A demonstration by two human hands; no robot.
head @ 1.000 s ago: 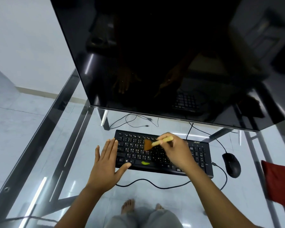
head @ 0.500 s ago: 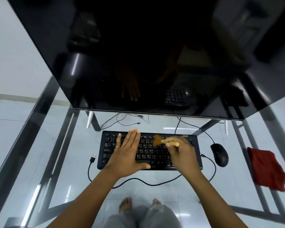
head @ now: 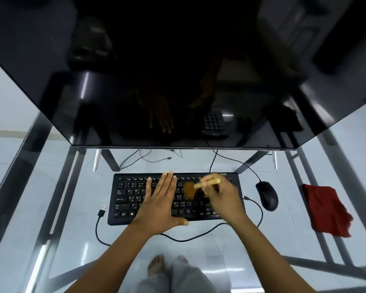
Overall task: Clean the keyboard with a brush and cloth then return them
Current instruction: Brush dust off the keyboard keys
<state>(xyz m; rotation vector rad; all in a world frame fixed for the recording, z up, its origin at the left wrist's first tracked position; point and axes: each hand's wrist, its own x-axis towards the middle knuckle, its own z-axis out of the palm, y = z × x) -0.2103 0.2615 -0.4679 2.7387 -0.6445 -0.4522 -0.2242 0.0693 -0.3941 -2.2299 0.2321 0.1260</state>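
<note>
A black keyboard point(head: 127, 197) lies on the glass desk in front of me. My left hand point(head: 160, 205) rests flat on its middle keys, fingers straight and together. My right hand point(head: 224, 197) grips a small brush point(head: 207, 182) by its pale wooden handle over the right half of the keys. The brown bristles point left and down onto the keys and are blurred. A red cloth point(head: 325, 210) lies crumpled on the desk at the far right, apart from both hands.
A large dark monitor point(head: 178, 70) leans over the back of the desk. A black mouse point(head: 267, 195) sits between keyboard and cloth. The keyboard cable point(head: 178, 238) loops along the front, its USB plug point(head: 101, 210) loose at the left. Metal frame bars show through the glass.
My left hand slid from the keyboard's left end onto its middle keys. The brush moved right across the keys. My view tipped down and shifted right.
</note>
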